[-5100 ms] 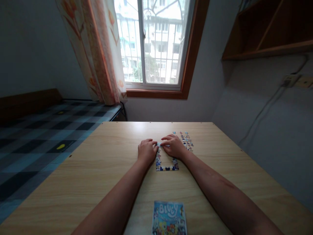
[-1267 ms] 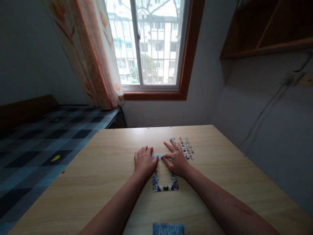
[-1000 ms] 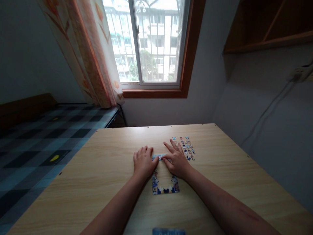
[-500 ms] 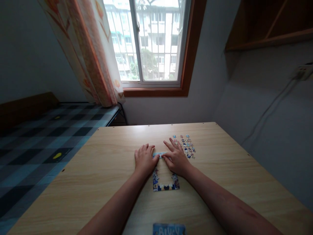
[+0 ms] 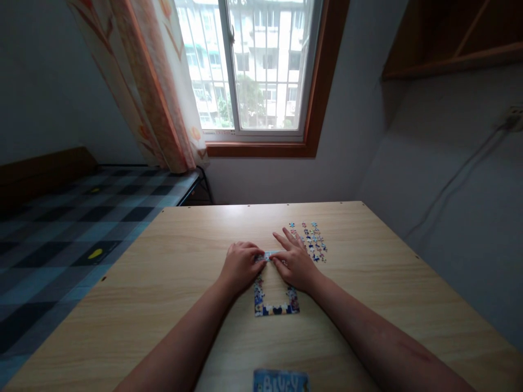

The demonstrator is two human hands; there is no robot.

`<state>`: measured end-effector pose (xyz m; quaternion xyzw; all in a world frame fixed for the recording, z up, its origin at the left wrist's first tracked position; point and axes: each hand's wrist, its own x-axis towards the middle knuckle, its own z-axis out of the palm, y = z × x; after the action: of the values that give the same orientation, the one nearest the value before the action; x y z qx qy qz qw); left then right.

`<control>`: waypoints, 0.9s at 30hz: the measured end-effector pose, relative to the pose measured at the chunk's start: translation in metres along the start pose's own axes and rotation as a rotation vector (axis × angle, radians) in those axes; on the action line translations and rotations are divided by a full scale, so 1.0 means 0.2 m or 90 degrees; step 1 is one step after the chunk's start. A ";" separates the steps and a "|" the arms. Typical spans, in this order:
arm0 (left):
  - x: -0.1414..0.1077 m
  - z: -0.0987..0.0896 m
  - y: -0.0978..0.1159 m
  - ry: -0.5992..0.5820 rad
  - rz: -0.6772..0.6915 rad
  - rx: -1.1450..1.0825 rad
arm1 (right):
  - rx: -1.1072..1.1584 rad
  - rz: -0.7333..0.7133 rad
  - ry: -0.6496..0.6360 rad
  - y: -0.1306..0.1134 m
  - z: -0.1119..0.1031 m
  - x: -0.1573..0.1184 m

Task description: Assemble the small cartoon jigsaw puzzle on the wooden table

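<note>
A rectangular puzzle frame with an open middle lies on the wooden table. My left hand is at its top left corner, thumb and index finger pressed together on the top edge; what is between them is too small to make out. Over the top right part rests my right hand, its thumb and index finger near the top edge and its other fingers spread. Loose puzzle pieces lie in rows just beyond my right hand, which hides some of them.
A blue box with white lettering sits at the table's near edge. Left of the table is a bed with a checked cover. Behind are a curtain and a window; a wall shelf hangs at the right.
My left hand's fingers have drawn together toward the thumb at the puzzle's top edge. My right hand has hardly moved. The view has tilted slightly.
</note>
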<state>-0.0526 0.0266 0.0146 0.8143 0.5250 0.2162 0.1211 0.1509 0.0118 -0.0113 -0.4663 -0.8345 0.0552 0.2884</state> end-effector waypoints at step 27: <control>0.00 0.01 -0.01 -0.008 0.045 0.031 | 0.017 0.006 0.000 0.01 0.00 0.00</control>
<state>-0.0539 0.0277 0.0120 0.8363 0.5004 0.2024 0.0967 0.1518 0.0133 -0.0120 -0.4661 -0.8315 0.0679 0.2947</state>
